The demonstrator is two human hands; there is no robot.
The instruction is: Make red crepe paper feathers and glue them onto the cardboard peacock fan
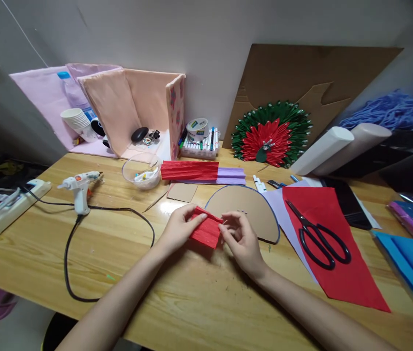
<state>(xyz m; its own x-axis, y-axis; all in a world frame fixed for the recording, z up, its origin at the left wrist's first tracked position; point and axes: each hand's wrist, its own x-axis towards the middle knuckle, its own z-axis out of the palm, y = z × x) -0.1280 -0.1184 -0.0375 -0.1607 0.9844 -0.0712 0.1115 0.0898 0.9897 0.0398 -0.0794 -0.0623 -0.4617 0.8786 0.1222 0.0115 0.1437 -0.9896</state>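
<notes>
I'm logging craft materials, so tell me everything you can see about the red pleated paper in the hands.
The red pleated paper is a small folded piece, crepe-like and ridged with creases. It sits low over the wooden table, beside the cardboard half-circle. The left hand pinches its left edge and the right hand its right.

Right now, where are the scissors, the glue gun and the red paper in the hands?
scissors [306, 226], head view, on the pivot.
glue gun [81, 196], head view, on the handle.
held red paper [206, 232], head view, on its pleated middle.
</notes>
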